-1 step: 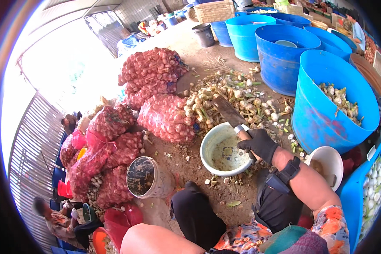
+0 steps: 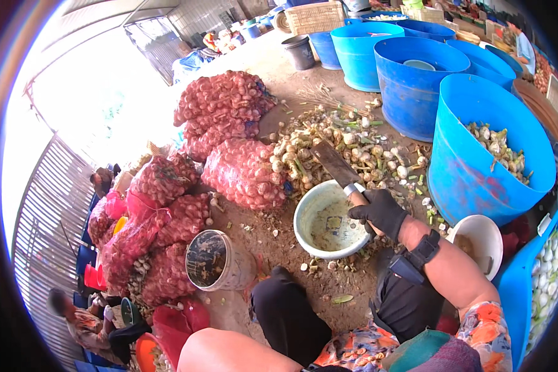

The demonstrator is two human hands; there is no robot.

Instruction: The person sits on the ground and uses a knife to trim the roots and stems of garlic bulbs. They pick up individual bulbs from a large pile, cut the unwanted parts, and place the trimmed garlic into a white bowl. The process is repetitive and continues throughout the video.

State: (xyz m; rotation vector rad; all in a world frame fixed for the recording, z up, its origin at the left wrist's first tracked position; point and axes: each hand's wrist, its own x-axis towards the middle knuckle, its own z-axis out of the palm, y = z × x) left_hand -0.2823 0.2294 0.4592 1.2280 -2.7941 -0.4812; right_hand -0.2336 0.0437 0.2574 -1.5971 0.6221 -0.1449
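Observation:
My right hand (image 2: 381,214), in a dark glove, is closed around the wooden handle of a broad-bladed cleaver (image 2: 335,163). The brownish blade points up and left, over the near edge of a heap of garlic bulbs (image 2: 347,139) on the ground. Just below and left of that hand sits a pale round basin (image 2: 307,237), stained inside, with no bulbs visible in it. My bare left arm (image 2: 235,352) crosses the bottom edge of the view; the left hand itself is out of sight.
Red mesh sacks of garlic (image 2: 245,173) are stacked left of the heap. A dirty white bucket (image 2: 239,263) stands left of my knees. Large blue tubs (image 2: 477,167) line the right, near a white bowl (image 2: 493,239). Another person (image 2: 90,325) sits at lower left.

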